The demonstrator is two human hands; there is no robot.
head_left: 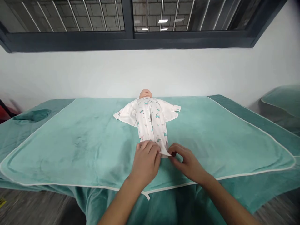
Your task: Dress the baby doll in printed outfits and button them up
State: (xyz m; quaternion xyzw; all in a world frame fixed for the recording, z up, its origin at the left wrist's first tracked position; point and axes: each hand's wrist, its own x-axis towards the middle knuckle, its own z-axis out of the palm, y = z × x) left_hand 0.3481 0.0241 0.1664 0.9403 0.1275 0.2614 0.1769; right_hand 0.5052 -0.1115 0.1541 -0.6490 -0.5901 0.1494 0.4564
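A baby doll (145,93) lies on its back, head toward the wall, with a white printed baby garment (146,120) covering its body. The sleeves spread out to both sides, and a narrow gap runs down the front. At the lower hem, my left hand (147,156) is closed over the fabric, its fingertips hidden behind the knuckles. Just to its right, my right hand (185,159) pinches the hem's corner between thumb and fingers, pulling it into a point. The doll's legs are hidden beneath the cloth.
A light green blanket with white piping (70,143) lies under the doll, over a darker green cover (234,197). A green cushion-like piece (283,100) is at the right. Behind are a white wall (93,73) and a dark window frame (150,40).
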